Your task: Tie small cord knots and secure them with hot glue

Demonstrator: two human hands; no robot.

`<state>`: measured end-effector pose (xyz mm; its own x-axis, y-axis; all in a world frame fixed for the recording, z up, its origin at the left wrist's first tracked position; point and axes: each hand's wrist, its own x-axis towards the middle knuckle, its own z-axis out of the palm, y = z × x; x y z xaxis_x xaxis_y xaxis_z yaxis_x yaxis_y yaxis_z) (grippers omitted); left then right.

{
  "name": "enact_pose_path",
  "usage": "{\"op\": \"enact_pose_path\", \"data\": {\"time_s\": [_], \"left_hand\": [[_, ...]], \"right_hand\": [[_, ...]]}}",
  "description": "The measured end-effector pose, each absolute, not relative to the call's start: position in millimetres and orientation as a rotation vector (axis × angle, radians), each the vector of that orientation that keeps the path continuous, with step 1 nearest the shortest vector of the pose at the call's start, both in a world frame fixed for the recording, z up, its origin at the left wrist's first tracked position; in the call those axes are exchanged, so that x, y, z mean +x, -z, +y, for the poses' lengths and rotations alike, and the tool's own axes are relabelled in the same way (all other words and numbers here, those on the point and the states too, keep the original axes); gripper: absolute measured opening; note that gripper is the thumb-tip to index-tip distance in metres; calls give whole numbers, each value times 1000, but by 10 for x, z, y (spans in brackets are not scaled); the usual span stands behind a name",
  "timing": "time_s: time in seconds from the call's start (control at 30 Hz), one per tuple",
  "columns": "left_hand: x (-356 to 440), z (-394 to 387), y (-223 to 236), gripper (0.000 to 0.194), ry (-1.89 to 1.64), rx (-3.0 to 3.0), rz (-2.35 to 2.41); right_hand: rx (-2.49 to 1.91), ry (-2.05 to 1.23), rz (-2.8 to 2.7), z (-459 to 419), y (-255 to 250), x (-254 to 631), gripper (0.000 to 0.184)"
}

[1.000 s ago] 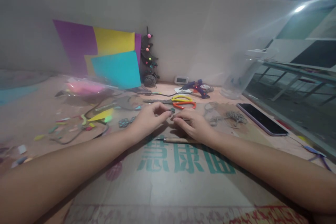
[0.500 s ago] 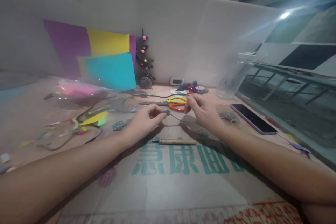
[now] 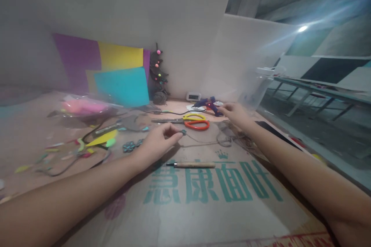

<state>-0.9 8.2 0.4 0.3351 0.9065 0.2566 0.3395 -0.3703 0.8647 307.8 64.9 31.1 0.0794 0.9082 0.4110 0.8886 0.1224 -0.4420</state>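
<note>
My left hand (image 3: 162, 139) pinches a small dark green piece (image 3: 183, 132) between thumb and fingertips, above the cardboard. A thin cord (image 3: 199, 141) trails from that piece to the right. My right hand (image 3: 236, 115) is stretched to the back right, its fingertips closed at the handle of a dark blue hot glue gun (image 3: 209, 103) with a small red light. Between the hands lie scissors (image 3: 185, 121) with yellow and red handles. Nearer to me is a wooden-handled carving tool (image 3: 193, 165). Small blue-grey knotted pieces (image 3: 131, 146) lie beside my left wrist.
Colored scraps (image 3: 101, 139) and cords spread over the left side, near a plastic bag with pink material (image 3: 84, 106). Colored sheets (image 3: 121, 87) and a dark tree-shaped decoration (image 3: 158, 73) lean at the back. A phone (image 3: 275, 133) lies under my right forearm; a clear bucket (image 3: 256, 88) stands behind.
My right hand has let go of the cord and moved back and right to the glue gun. My left hand keeps its pinch on the small green piece. The view has tilted slightly upward.
</note>
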Motion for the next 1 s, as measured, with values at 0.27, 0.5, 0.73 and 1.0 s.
{"op": "enact_pose_path", "data": {"time_s": [0.27,0.5,0.73,1.0], "left_hand": [[8,115,49,20,-987,1873,1050],[-2,138,79,20,-981,1861,1028],[1,118,59,20,-962,1835,1036],[7,107,48,20,-969,1859,1042]], "right_hand": [[-1781,-1,-1843,774,-216,3287,43],[-1801,-68,-1889,1084,-217,3201,44],[-1970,-241,-1787,1286,-205,2973,37],[-2057,-408,-1665,1213,-258,2945,34]]}}
